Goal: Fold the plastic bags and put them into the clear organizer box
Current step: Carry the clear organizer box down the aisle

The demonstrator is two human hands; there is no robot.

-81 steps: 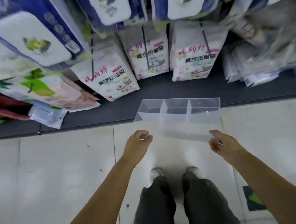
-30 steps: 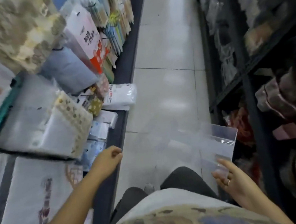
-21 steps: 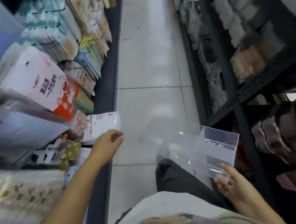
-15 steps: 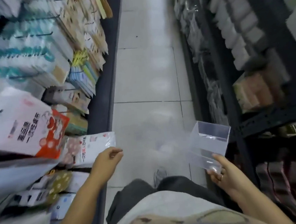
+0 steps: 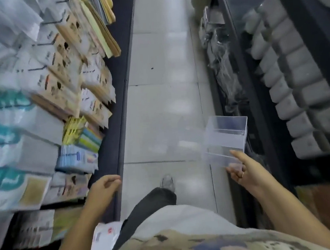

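The clear organizer box [image 5: 226, 137] with inner dividers hangs in the air at the right of a shop aisle. My right hand [image 5: 245, 172] grips its near end, thumb on the upper wall and fingers underneath. My left hand [image 5: 105, 188] is at the left, next to the dark shelf edge, with its fingers loosely curled and nothing in it. No loose plastic bags are in view.
A shelf of hanging packaged goods [image 5: 56, 95] lines the left side behind a dark shelf edge [image 5: 119, 119]. A dark rack with grey packs [image 5: 298, 92] runs along the right. The pale tiled floor [image 5: 164, 104] stretches ahead between them, with my shoe [image 5: 167, 182] on it.
I turned from facing the shelf to looking down the aisle and moved forward. My left hand let go of the box; only my right hand carries it.
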